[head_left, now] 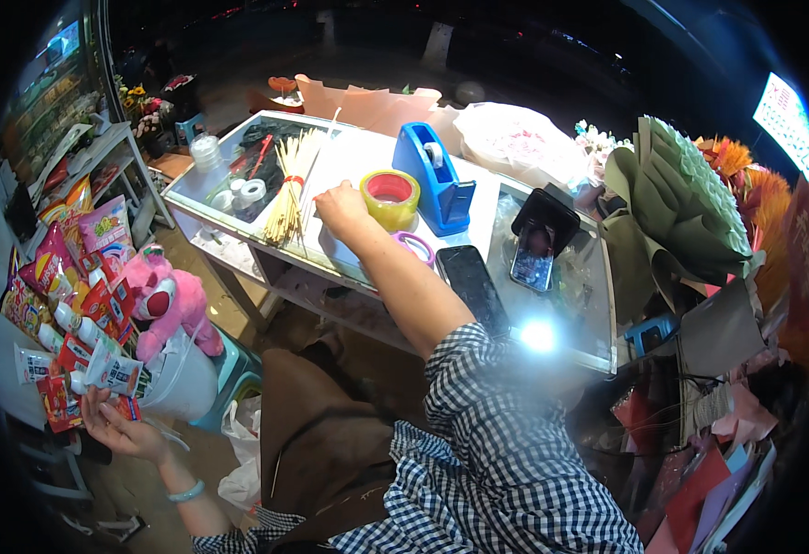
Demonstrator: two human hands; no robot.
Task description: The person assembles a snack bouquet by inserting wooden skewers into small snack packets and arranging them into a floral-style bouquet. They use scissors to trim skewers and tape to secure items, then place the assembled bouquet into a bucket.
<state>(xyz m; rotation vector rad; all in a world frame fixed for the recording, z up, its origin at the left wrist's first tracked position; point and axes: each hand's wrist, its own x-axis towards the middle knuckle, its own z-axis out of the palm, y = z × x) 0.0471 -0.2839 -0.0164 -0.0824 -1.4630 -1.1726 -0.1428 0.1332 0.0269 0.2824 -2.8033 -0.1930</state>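
Note:
My right hand [341,208] reaches over the white-topped table, its fingers curled together beside a bundle of thin wooden skewers [286,198] tied with a red band. Whether a skewer is between the fingertips is too small to tell. Against that wrist stands a wide roll of yellow tape [390,200]; a purple-rimmed tape roll [413,247] lies nearer me. Low on the left, my left hand [120,430] is palm up with fingers apart, just under a white drink pouch [113,367]. The pouch belongs to a cluster of snack packs [53,268] beside a pink plush toy [172,300].
A blue tape dispenser [432,180] stands behind the tape. Two phones, one dark [471,286] and one lit [533,254], lie to its right. Wrapped bouquets [672,208] crowd the right side. A white bucket [183,379] sits below the plush toy on a teal stool [229,369].

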